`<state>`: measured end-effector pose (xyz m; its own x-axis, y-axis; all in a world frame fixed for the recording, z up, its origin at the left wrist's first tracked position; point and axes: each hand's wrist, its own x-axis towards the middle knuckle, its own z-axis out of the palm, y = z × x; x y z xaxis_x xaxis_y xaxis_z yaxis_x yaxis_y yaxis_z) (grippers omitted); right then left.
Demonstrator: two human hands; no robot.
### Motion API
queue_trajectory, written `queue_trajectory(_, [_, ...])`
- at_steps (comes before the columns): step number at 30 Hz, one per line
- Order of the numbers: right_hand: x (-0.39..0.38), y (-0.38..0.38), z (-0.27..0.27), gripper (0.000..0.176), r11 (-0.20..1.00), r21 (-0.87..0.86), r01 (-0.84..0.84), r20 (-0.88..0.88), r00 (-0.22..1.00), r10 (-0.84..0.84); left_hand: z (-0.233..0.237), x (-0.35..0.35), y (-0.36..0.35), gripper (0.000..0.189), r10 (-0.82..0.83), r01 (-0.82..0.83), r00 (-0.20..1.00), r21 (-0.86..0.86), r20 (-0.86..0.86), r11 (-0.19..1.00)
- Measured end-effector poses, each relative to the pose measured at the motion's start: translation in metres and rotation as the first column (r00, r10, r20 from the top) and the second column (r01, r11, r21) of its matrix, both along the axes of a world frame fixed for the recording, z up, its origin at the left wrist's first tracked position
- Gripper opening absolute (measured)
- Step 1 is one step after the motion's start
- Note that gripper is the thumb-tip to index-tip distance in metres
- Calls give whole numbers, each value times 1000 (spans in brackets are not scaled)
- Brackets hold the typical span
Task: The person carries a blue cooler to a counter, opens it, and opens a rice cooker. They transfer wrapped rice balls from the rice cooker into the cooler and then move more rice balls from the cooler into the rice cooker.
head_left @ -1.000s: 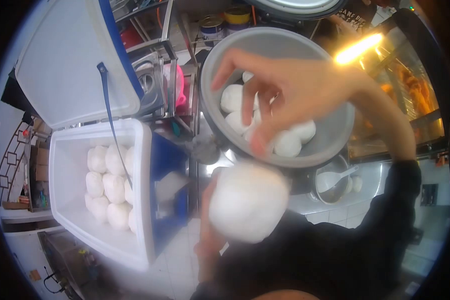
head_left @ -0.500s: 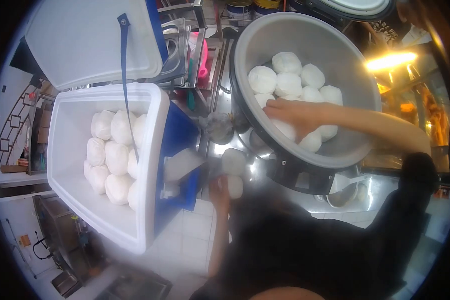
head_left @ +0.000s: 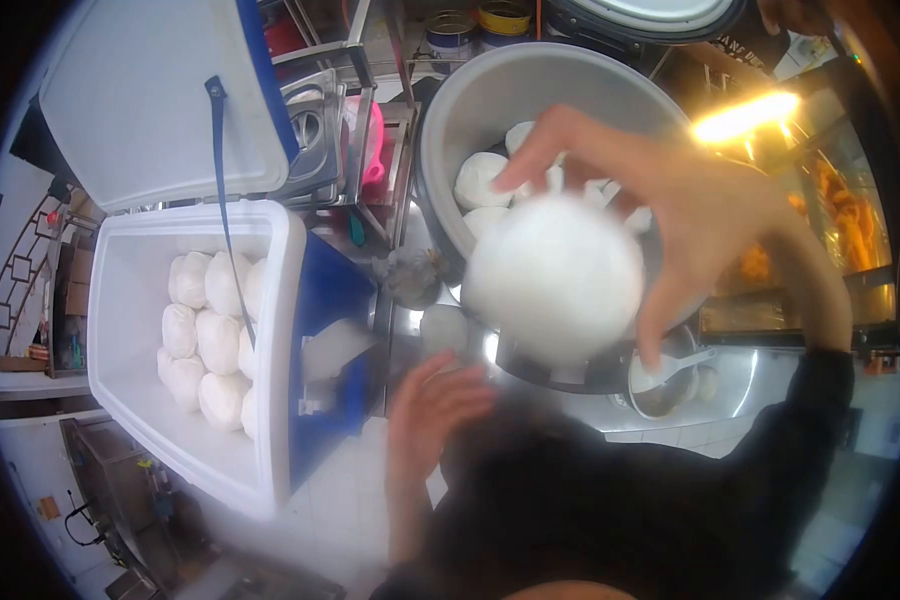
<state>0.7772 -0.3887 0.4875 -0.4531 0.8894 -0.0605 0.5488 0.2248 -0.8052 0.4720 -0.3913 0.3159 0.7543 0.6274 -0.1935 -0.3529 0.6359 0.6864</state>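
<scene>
Close to the camera, my right hand [head_left: 710, 215] has its fingers and thumb around a white round wrapped bundle [head_left: 555, 280], blurred by motion. What is inside the wrap does not show. Behind it is a large grey round pot [head_left: 490, 90] with several similar white bundles [head_left: 482, 180] in it, partly hidden by my hand. Lower down, my left hand [head_left: 430, 410] is empty, fingers extended and slightly apart. Just above its fingertips, one more white bundle [head_left: 444, 332] rests on the metal counter.
To the left stands an open blue-and-white cooler [head_left: 282, 350] holding several white bundles [head_left: 217, 340]. A grey plastic bag [head_left: 410, 277] sits between cooler and pot. A white spoon [head_left: 670, 370] lies over a small bowl at right, below a lit glass food case [head_left: 830, 220].
My right hand has risen out of the pot towards the camera with a white bundle. My left hand has come off the bundles on the counter and opened. The view has shifted slightly.
</scene>
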Motion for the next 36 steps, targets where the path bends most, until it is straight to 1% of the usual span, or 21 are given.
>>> queue_trajectory(1, [-16,-4,16,94,999,-39,32,-1,999,-32,20,1,-7,74,-8,8,1000,4,-3,1000])
queue_trajectory(2, [-45,-2,42,91,939,-209,274,-233,918,-320,35,-1,-15,75,45,-30,990,-113,132,993])
queue_trajectory(3, [-34,0,35,91,938,-203,280,-234,917,-324,41,-3,-21,78,113,-52,959,-231,260,971])
queue_trajectory(4, [-13,9,18,83,959,-92,269,16,963,-269,37,-12,-21,78,108,-48,959,-227,261,973])
queue_trajectory(5, [6,18,0,75,973,9,229,271,937,-222,28,-25,-16,73,-40,36,998,-75,-53,996])
queue_trajectory(6, [19,26,-14,70,967,-92,238,331,923,-195,15,-33,-14,68,-135,163,916,43,-378,986])
queue_trajectory(7, [31,33,-32,65,949,-192,248,386,909,-160,-2,-34,-17,68,-133,162,916,44,-378,986])
queue_trajectory(9, [54,41,-97,73,955,-264,138,451,892,-4,-50,-37,-21,55,86,-252,892,-329,-444,910])
queue_trajectory(10, [60,38,-126,73,954,-266,135,449,894,-2,-82,-43,-22,55,87,-254,890,-330,-447,909])
queue_trajectory(12, [66,35,-162,77,975,-91,-202,539,813,219,-144,-54,-17,46,216,-373,768,-147,-603,916])
queue_trajectory(16, [40,37,-139,83,951,-100,-293,580,760,295,-199,-54,-3,45,384,-493,677,0,-627,870])
queue_trajectory(17, [47,34,-150,82,941,-5,-338,616,740,270,-197,-49,0,45,387,-506,664,-4,-639,862])
queue_trajectory(19, [54,33,-170,81,912,88,-400,639,725,256,-191,-41,8,46,428,-388,598,223,-678,894])
queue_trajectory(23, [60,34,-194,90,898,111,-425,709,667,228,-231,-40,29,52,296,-361,488,119,-822,925])
queue_trajectory(25, [59,36,-193,90,883,149,-444,714,666,214,-257,-48,29,56,483,-263,461,406,-744,875])
queue_trajectory(27, [61,39,-182,86,911,70,-407,546,780,307,-212,-33,21,56,459,-368,480,303,-748,879])
queue_trajectory(29, [57,43,-166,87,927,-29,-373,560,762,324,-201,-30,10,55,434,-458,513,191,-741,868])
queue_trajectory(31, [57,43,-143,88,936,-123,-330,576,744,338,-205,-42,-8,59,513,-75,464,544,-722,835])
queue_trajectory(33, [59,37,-113,87,971,8,-241,383,897,219,-159,-34,-18,63,547,-58,459,590,-701,805])
queue_trajectory(35, [48,32,-65,88,993,-105,-44,385,919,82,-110,-31,-21,67,577,-38,451,631,-681,775])
queue_trajectory(36, [37,25,-36,91,990,-137,37,342,940,12,-97,-37,-17,77,421,-77,604,476,-677,876])
